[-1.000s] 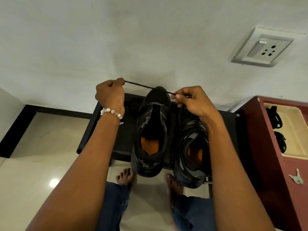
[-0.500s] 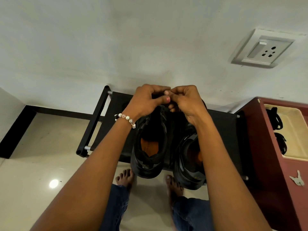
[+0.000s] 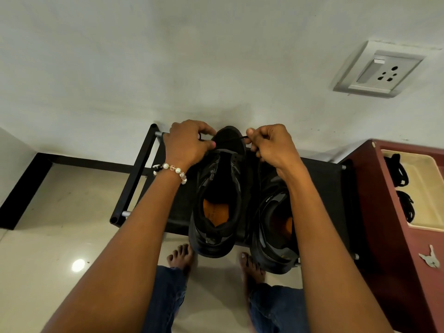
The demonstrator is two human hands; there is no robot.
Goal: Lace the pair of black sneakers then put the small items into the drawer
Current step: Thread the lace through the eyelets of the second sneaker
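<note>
I see a black rack (image 3: 319, 186) against the wall, carrying two black sneakers side by side: the left sneaker (image 3: 217, 200) and the right sneaker (image 3: 274, 227), toes to the wall. To its right, an open drawer (image 3: 425, 200) in a red cabinet (image 3: 384, 224). My left hand (image 3: 187, 143) and right hand (image 3: 271, 143) hover over the left sneaker's toe, fingers curled, each pinching an end of a black lace (image 3: 234, 138) stretched between them.

sneakers (image 3: 217, 195) on rack (image 3: 182, 212), drawer (image 3: 418, 191) right
</note>
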